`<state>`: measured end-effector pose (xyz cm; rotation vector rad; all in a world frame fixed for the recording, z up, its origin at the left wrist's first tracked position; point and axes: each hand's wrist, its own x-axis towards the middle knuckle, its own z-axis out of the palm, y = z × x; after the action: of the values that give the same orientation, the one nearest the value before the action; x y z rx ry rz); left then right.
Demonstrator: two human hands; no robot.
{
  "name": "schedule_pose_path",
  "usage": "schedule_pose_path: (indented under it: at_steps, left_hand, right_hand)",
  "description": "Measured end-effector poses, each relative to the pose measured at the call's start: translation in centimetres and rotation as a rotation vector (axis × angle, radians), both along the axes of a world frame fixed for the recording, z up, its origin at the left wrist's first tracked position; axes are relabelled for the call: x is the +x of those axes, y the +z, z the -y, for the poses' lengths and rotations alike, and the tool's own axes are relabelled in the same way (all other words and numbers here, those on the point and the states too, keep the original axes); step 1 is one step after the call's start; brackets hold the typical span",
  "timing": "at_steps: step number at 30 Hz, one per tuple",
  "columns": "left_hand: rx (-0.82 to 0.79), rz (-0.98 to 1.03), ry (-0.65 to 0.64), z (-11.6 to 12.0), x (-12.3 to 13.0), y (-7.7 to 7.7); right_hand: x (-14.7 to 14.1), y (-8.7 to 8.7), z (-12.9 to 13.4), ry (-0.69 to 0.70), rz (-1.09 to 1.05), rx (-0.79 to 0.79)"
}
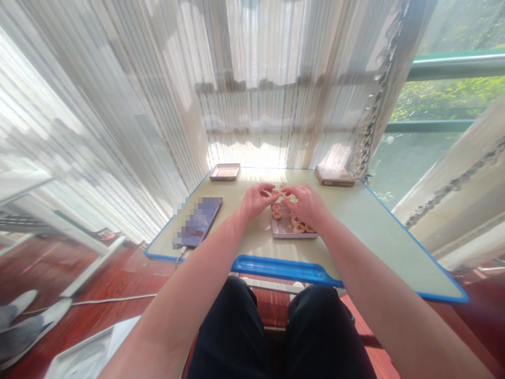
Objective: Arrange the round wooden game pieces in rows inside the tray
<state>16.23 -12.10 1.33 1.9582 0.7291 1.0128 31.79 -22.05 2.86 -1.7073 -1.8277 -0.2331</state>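
Beyond the far edge of a shallow light box (281,231), my two hands come together over a small cluster of round xiangqi pieces (282,191). My left hand (257,202) has its thumb and fingers curved round a piece with a red character. From the other side, my right hand (303,201) reaches in with bent fingers and thumb at the same cluster. Its fingertips partly cover what they grip. Two red-marked pieces (276,211) lie at the box's left side. Several dark-marked pieces (299,227) lie at its right, partly hidden by my right wrist.
A tablet (203,221) with a cable lies at the left of the blue-edged table (379,237). An open shallow tray (224,172) stands at the back left, a flat box (334,176) at the back right. A blue trough (282,268) runs along the front edge.
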Motion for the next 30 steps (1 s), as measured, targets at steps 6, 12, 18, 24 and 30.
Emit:
schedule_pose_path:
  at_steps: [6,12,18,24,30]
  left_hand:
    - [-0.219,0.126,-0.205,-0.2,0.1,-0.2]
    - [-0.396,0.228,-0.311,0.2,-0.1,0.5]
    - [-0.450,0.206,-0.315,0.5,-0.2,1.0]
    - [-0.420,0.158,-0.269,0.5,-0.3,1.0]
    - [-0.378,0.153,-0.265,0.3,-0.4,0.9]
  right_hand:
    - [0.2,0.0,-0.1,0.069,-0.027,0.004]
    - [0.5,0.1,0.0,0.097,-0.011,0.088]
    - [0.5,0.1,0.1,0.058,0.019,0.158]
    - [0.3,0.1,0.2,0.062,0.006,0.171]
    - [-0.4,0.4,0.5,0.110,-0.084,0.140]
